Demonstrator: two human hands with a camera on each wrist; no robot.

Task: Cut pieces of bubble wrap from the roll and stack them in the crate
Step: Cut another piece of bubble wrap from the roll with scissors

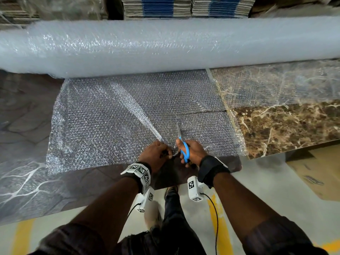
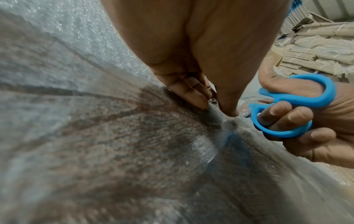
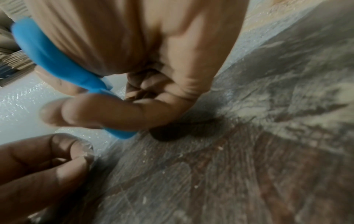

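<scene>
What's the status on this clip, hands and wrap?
Left hand pinches the clear bubble wrap sheet at its near edge. Right hand grips blue-handled scissors, blades in the sheet. Nothing blocking the cut line.

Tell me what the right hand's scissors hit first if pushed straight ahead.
More of the unrolled bubble wrap sheet that the scissors in the right hand cut; beyond, probably the roll.

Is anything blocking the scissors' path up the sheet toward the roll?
Nothing visible. The scissors, in the right hand, point up the flat sheet toward the roll; the left hand pinches the near edge beside them.
</scene>
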